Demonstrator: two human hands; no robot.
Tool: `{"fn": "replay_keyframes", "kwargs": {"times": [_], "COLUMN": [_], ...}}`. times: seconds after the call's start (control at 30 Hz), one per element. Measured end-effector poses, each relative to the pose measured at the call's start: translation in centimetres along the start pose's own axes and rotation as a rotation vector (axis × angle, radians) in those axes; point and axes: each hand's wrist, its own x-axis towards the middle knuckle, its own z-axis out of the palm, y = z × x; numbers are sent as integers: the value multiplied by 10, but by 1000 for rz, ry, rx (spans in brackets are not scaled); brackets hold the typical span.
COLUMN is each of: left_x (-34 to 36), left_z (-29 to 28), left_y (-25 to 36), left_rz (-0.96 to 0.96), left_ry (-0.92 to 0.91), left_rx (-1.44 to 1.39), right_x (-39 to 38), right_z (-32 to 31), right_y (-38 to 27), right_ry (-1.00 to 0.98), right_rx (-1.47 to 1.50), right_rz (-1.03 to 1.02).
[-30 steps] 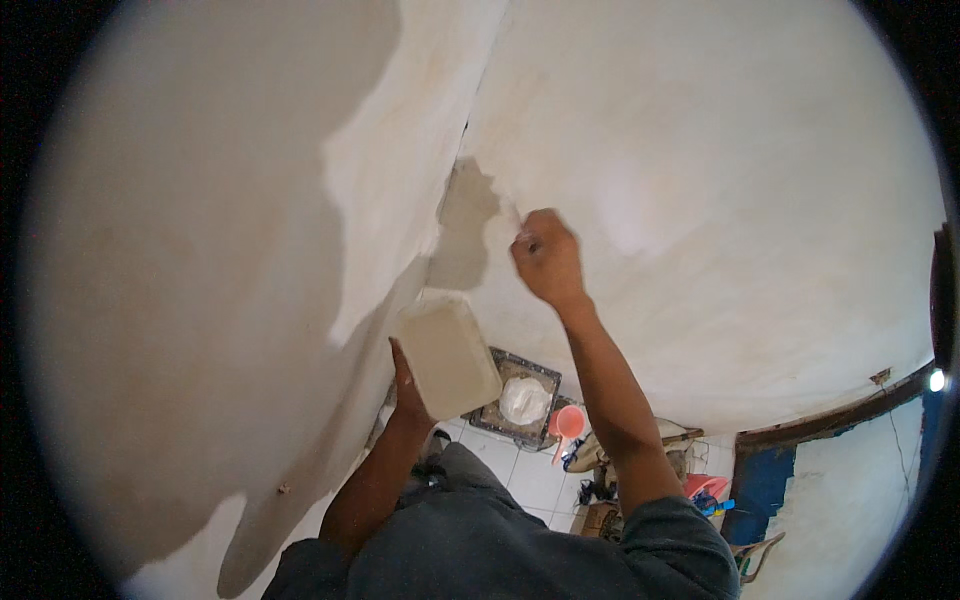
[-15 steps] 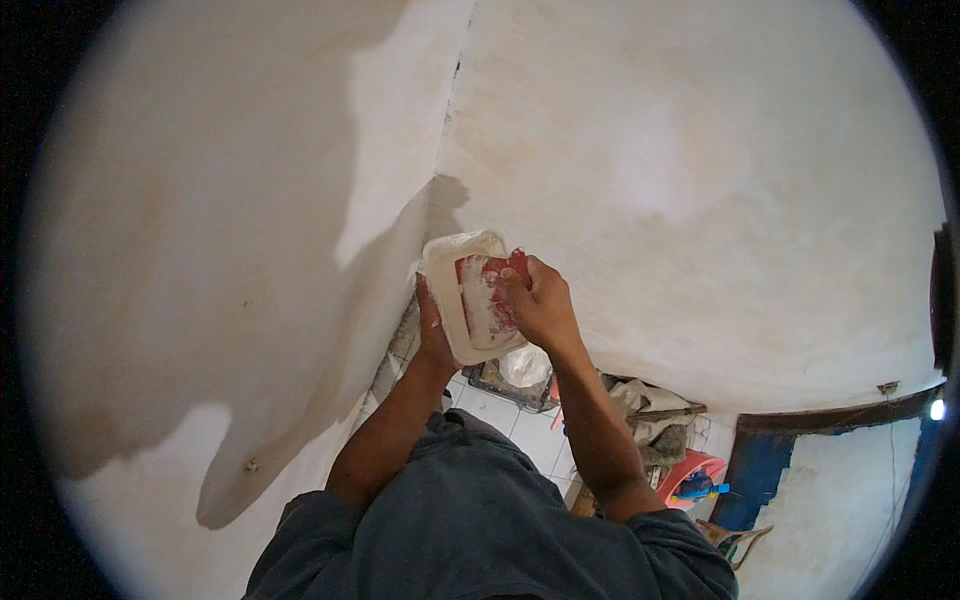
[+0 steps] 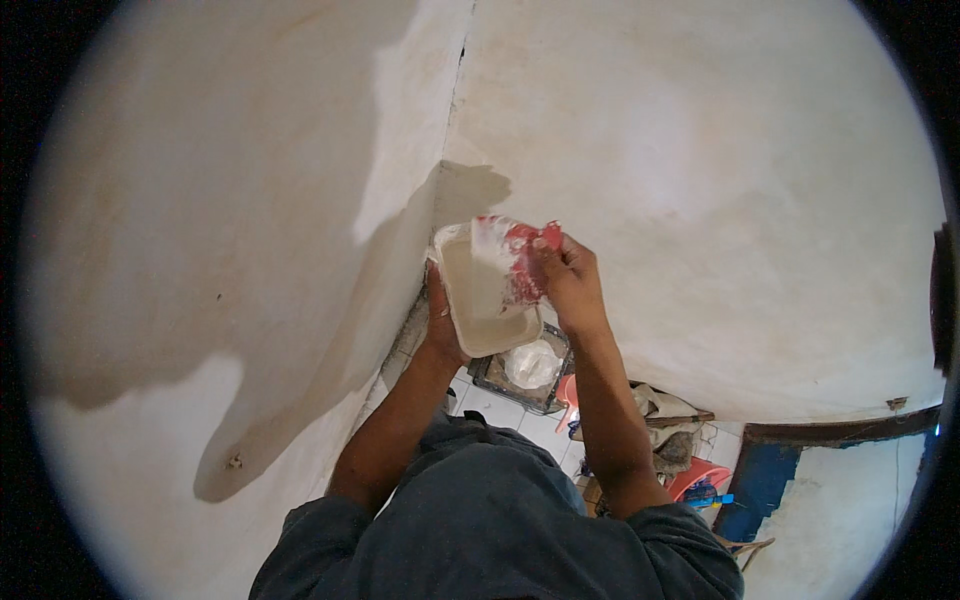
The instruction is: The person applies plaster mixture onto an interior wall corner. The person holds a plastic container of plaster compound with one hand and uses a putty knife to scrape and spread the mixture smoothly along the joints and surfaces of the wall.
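- The left hand [image 3: 442, 325] is grasping the pale tub [image 3: 492, 333] along its 8 o'clock side, its fingers partly hidden.
- The tub is tilting near the middle of the view, its open face showing a pale inside.
- The right hand [image 3: 575, 283], at the tub's 2 o'clock, is clenching a red scraper [image 3: 500, 258] smeared with white.
- The scraper is overlapping the tub's opening toward 1 o'clock; whether it is touching the rim, one cannot tell.
- The left wall [image 3: 150, 250] and right wall [image 3: 720, 200] are meeting in a corner running up toward 12 o'clock.
- A dark-edged tray [image 3: 556, 346] is lying at the tub's 5 o'clock, holding a white rounded item [image 3: 532, 366].
- A pink dipper [image 3: 567, 390] is sitting just beside the tray, at its 4 o'clock.
- A red basin [image 3: 700, 473] is resting farther off, also toward 4 o'clock.
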Motion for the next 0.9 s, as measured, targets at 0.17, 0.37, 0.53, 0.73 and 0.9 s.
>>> {"fn": "replay_keyframes", "kwargs": {"times": [0.17,0.37,0.53,0.73,0.9], "left_x": [-5,2,-12,-35,-53], "left_z": [-2,-13,-38,-43,-55], "left_y": [10,9,20,26,26], "left_rz": [37,6,58,141,166], "left_ry": [-27,128,213,269,361], "left_rx": [-1,69,61,-29,-16], "right_x": [6,8,12,20,29], "right_z": [-12,-20,-16,-6,25], "right_y": [20,40,67,117,190], "right_ry": [-2,32,45,134,177], "right_rx": [125,409,580,792,694], "right_rz": [131,299,276,369,497]}}
